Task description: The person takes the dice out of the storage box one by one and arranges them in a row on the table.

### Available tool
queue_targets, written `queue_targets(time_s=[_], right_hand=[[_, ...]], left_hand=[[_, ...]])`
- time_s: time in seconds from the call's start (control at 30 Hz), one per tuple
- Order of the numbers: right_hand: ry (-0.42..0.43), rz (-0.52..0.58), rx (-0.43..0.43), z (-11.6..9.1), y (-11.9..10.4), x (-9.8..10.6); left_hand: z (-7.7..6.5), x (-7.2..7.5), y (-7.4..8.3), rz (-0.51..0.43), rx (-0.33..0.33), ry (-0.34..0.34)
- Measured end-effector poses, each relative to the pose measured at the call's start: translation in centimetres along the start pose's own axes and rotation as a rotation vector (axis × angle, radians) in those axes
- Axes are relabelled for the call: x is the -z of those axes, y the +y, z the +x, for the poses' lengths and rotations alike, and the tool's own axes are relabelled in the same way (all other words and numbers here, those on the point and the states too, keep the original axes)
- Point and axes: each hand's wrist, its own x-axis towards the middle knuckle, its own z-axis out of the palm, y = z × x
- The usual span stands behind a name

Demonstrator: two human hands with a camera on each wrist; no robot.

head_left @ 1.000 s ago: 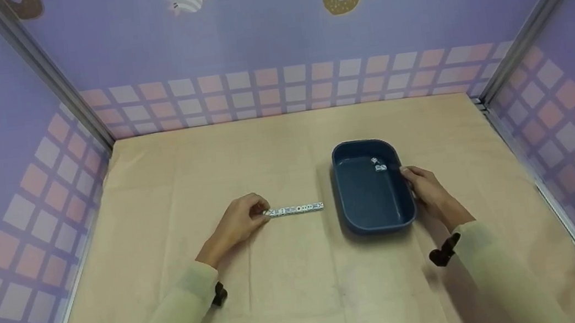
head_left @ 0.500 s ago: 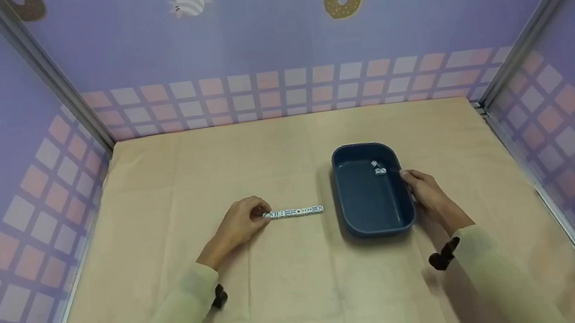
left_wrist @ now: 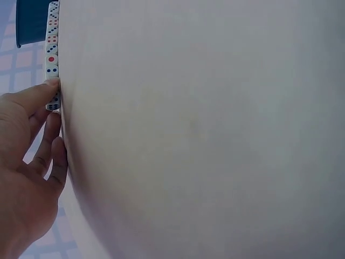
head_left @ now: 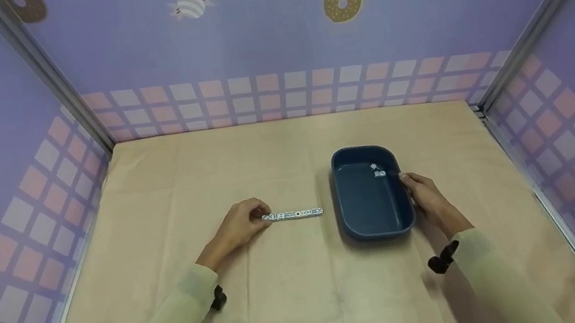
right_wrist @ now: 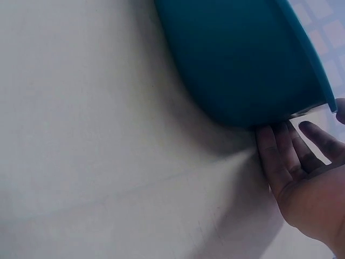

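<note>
A straight row of small white dice point(head_left: 300, 214) lies on the cloth left of the bin. My left hand point(head_left: 238, 226) holds the row's left end, thumb on one side and finger on the other. The left wrist view shows red and blue pips on the dice point(left_wrist: 52, 59), with the left hand point(left_wrist: 27, 162) at the near end. A dark blue rectangular bin point(head_left: 376, 225) stands at the right, with a few dice point(head_left: 379, 174) near its right wall. My right hand point(head_left: 428, 196) is at the bin's right side. In the right wrist view its fingers point(right_wrist: 274, 156) touch the outer wall.
A beige cloth point(head_left: 282, 290) with fold creases covers the table. Purple walls with pink and white checks enclose the back point(head_left: 270, 30) and both sides. A dark wrist device point(head_left: 443, 259) hangs under the right sleeve, another point(head_left: 218, 298) under the left.
</note>
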Motion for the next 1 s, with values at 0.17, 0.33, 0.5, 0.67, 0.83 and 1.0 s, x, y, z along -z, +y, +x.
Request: queue_targets(time_s=[0.17, 0.33, 0.5, 0.67, 0.83, 1.0], right_hand=[[0.003, 0.031, -0.016, 0.1, 0.0, -0.2], [-0.004, 0.034, -0.019, 0.1, 0.0, -0.2], [-0.008, 0.022, 0.015, -0.1, 0.0, -0.1], [-0.039, 0.056, 0.029, -0.1, 0.0, 0.0], [-0.025, 0.070, 0.039, 0.2, 0.1, -0.1], [-0.011, 0.052, 0.016, 0.1, 0.3, -0.2]], left_hand=[[0.1, 0.4, 0.3, -0.005, -0.012, -0.002], [0.8, 0.5, 1.8, 0.001, -0.025, 0.009], [2.6, -0.5, 4.2, -0.016, -0.105, 0.034], [5.0, -2.4, 6.9, 0.003, -0.192, 0.074], [7.3, -4.3, 10.1, -0.016, -0.246, 0.129], [9.4, -6.4, 13.1, -0.028, -0.266, 0.135]])
